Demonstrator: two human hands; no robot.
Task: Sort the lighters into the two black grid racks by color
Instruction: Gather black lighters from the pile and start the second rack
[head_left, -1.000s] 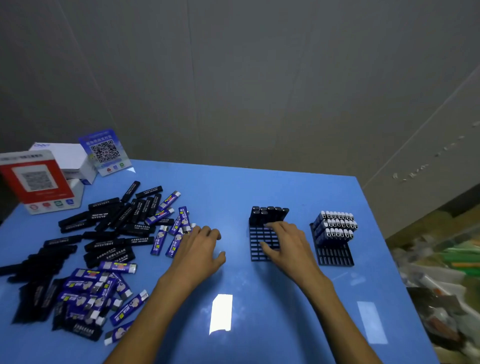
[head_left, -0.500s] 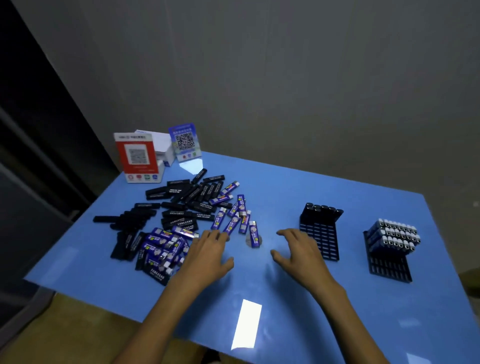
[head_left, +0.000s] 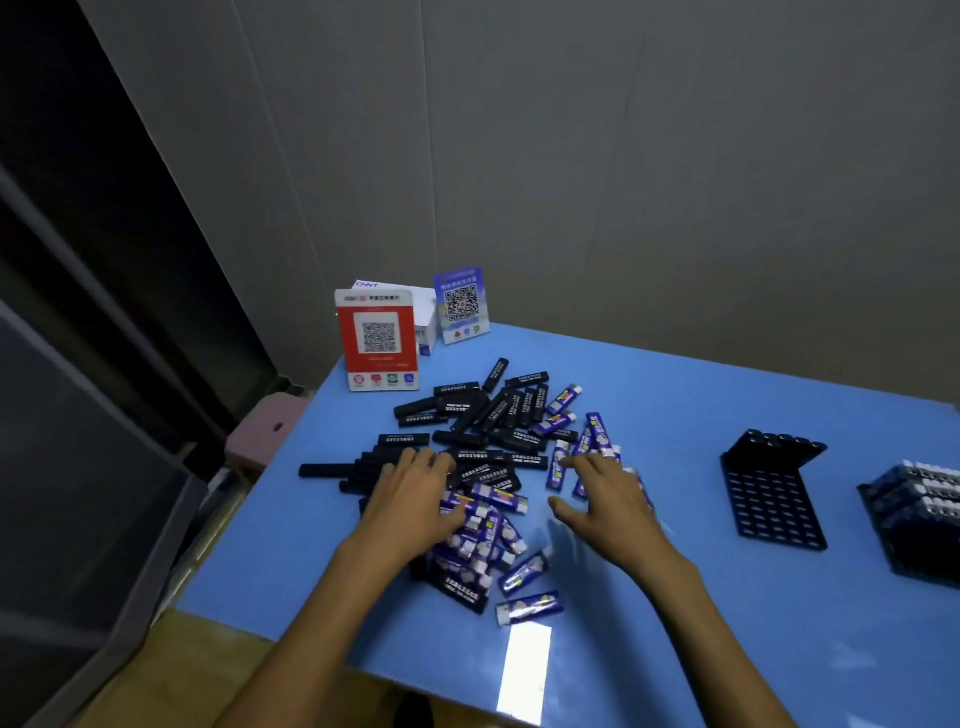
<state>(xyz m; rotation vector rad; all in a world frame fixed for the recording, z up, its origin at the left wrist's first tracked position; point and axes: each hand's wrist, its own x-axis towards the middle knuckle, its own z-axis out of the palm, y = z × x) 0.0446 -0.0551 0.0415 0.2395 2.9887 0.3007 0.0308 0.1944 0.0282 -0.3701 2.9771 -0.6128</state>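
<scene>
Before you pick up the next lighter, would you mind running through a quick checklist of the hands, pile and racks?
1. Left hand free: ok, fingers spread over the black lighters.
2. Right hand free: ok, open above the blue lighters.
3. Loose lighters within reach: ok, under both hands.
4. Near rack has room: ok, only its far row is filled.
5. Far rack has room: cannot tell, cut off by the frame edge.
6. Colours kept apart: ok, as far as visible.
</scene>
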